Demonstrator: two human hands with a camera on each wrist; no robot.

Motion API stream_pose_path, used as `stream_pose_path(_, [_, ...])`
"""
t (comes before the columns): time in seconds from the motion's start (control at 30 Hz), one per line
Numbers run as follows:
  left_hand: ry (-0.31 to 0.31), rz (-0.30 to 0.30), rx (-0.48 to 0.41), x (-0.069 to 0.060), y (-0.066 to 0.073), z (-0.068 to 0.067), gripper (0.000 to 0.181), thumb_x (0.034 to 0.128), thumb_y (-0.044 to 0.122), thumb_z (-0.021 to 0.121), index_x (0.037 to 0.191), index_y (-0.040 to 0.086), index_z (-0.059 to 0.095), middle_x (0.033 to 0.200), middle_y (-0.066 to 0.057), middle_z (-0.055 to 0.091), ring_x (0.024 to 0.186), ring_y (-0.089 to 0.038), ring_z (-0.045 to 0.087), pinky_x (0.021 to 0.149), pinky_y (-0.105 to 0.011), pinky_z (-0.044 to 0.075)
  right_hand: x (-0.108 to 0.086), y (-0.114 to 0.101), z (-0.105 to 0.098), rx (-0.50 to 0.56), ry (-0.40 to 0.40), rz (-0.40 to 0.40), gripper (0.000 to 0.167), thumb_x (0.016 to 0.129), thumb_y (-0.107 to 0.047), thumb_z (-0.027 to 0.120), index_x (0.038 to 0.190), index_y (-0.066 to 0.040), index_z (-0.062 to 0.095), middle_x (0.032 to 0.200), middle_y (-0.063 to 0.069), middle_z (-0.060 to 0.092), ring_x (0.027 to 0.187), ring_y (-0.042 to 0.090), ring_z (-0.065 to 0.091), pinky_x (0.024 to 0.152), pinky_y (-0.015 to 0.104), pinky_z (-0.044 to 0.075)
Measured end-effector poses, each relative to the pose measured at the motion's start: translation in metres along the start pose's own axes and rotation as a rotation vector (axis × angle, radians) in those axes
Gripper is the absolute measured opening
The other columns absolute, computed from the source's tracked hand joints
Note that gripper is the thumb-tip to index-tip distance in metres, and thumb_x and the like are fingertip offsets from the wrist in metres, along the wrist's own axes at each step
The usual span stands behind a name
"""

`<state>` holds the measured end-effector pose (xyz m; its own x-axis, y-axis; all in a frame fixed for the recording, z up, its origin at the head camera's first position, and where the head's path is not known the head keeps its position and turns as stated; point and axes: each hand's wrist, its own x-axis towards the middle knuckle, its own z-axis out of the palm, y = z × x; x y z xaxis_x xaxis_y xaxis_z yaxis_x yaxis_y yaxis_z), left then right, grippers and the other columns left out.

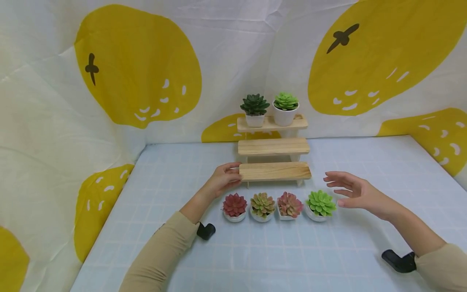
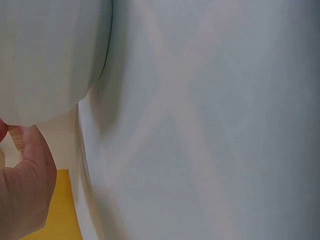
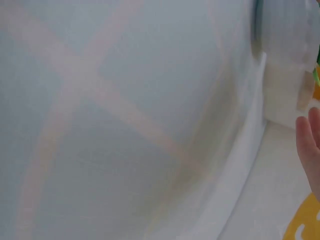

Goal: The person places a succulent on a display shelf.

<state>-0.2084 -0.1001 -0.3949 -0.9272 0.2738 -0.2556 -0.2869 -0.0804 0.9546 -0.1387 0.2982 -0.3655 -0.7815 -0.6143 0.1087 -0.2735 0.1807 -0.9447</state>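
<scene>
A three-tier wooden plant stand stands at the back of the table in the head view. My left hand pinches the left end of its lowest shelf; the left wrist view shows a bit of wood between the thumb and fingers. To the right of the stand, my right hand hovers with fingers apart and nothing in them. Closest to it is a bright green potted succulent. Left of that plant, in a row, are a pink succulent, a yellow-green one and a dark red one.
On the top shelf sit a dark green succulent in a square pot and a light green one in a round pot. A pale checked cloth covers the table. Behind hangs a white curtain with yellow fruit shapes.
</scene>
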Motion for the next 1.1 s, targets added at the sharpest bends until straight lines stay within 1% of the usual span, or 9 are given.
stream_pose_path(0.07, [-0.007, 0.013, -0.002, -0.001, 0.0, 0.0, 0.048, 0.0837, -0.004, 0.062, 0.13, 0.001, 0.05, 0.112, -0.018, 0.059, 0.088, -0.018, 0.059, 0.079, -0.028, 0.053, -0.001, 0.003, 0.001, 0.003, -0.022, 0.02, 0.066, 0.084, 0.012, 0.056, 0.143, -0.003, 0.029, 0.136, -0.007, 0.044, 0.119, 0.009, 0.046, 0.092, 0.022, 0.044])
stream_pose_path(0.13, [-0.009, 0.016, 0.001, -0.001, 0.0, -0.001, 0.048, 0.0837, -0.004, 0.062, 0.13, 0.001, 0.05, 0.112, -0.019, 0.059, 0.088, -0.018, 0.059, 0.079, -0.028, 0.053, -0.002, 0.007, 0.003, 0.005, -0.038, 0.037, 0.067, 0.084, 0.01, 0.057, 0.143, -0.002, 0.028, 0.137, -0.003, 0.043, 0.118, 0.009, 0.046, 0.094, 0.021, 0.043])
stream_pose_path(0.23, [0.011, -0.003, 0.013, 0.0, 0.001, 0.0, 0.049, 0.0847, -0.006, 0.059, 0.132, 0.001, 0.049, 0.115, -0.02, 0.057, 0.088, -0.017, 0.058, 0.079, -0.028, 0.053, -0.003, 0.012, 0.005, 0.004, -0.061, 0.061, 0.068, 0.084, 0.008, 0.059, 0.143, 0.001, 0.025, 0.138, 0.005, 0.041, 0.119, 0.006, 0.045, 0.095, 0.018, 0.04])
stream_pose_path(0.33, [0.026, -0.022, 0.012, 0.001, 0.001, 0.002, 0.049, 0.0851, -0.008, 0.057, 0.133, 0.0, 0.047, 0.116, -0.021, 0.056, 0.086, -0.016, 0.058, 0.076, -0.026, 0.054, -0.003, 0.016, 0.008, -0.012, -0.062, 0.102, 0.07, 0.083, 0.005, 0.062, 0.142, 0.004, 0.024, 0.14, 0.014, 0.038, 0.118, 0.002, 0.043, 0.095, 0.015, 0.037])
stream_pose_path(0.5, [0.036, -0.033, -0.005, 0.002, 0.003, 0.003, 0.05, 0.0849, -0.009, 0.057, 0.133, 0.0, 0.047, 0.115, -0.019, 0.057, 0.083, -0.015, 0.058, 0.071, -0.023, 0.054, -0.003, 0.019, 0.012, -0.054, -0.045, 0.192, 0.076, 0.08, -0.002, 0.07, 0.142, 0.0, 0.028, 0.143, 0.025, 0.029, 0.116, -0.009, 0.038, 0.093, 0.011, 0.035])
stream_pose_path(0.57, [0.038, -0.031, -0.002, 0.002, 0.003, 0.003, 0.051, 0.0848, -0.009, 0.057, 0.133, 0.001, 0.047, 0.115, -0.019, 0.057, 0.084, -0.015, 0.058, 0.071, -0.023, 0.054, -0.002, 0.02, 0.013, -0.07, -0.044, 0.217, 0.077, 0.078, -0.005, 0.072, 0.142, -0.002, 0.03, 0.143, 0.026, 0.027, 0.115, -0.011, 0.037, 0.092, 0.011, 0.035])
stream_pose_path(0.73, [0.05, -0.032, 0.001, 0.002, 0.003, 0.003, 0.051, 0.0844, -0.01, 0.057, 0.133, 0.001, 0.048, 0.115, -0.019, 0.057, 0.083, -0.015, 0.058, 0.071, -0.024, 0.054, 0.001, 0.024, 0.017, -0.07, -0.05, 0.229, 0.078, 0.076, -0.007, 0.075, 0.141, -0.001, 0.032, 0.14, 0.02, 0.034, 0.115, -0.008, 0.042, 0.091, 0.011, 0.038])
stream_pose_path(0.97, [0.046, -0.032, 0.006, 0.002, 0.002, 0.003, 0.051, 0.0845, -0.009, 0.057, 0.133, 0.001, 0.048, 0.116, -0.02, 0.056, 0.084, -0.015, 0.058, 0.072, -0.024, 0.054, 0.003, 0.028, 0.019, -0.079, -0.07, 0.205, 0.073, 0.076, -0.007, 0.075, 0.138, -0.002, 0.036, 0.132, -0.001, 0.045, 0.115, -0.005, 0.044, 0.09, 0.014, 0.041])
stream_pose_path(1.1, [0.049, -0.037, 0.001, 0.002, 0.001, 0.003, 0.051, 0.0843, -0.01, 0.058, 0.133, 0.001, 0.048, 0.117, -0.02, 0.056, 0.084, -0.015, 0.058, 0.072, -0.024, 0.054, 0.004, 0.03, 0.02, -0.099, -0.074, 0.201, 0.07, 0.076, -0.009, 0.076, 0.136, -0.003, 0.039, 0.128, -0.004, 0.048, 0.112, -0.002, 0.046, 0.09, 0.014, 0.041])
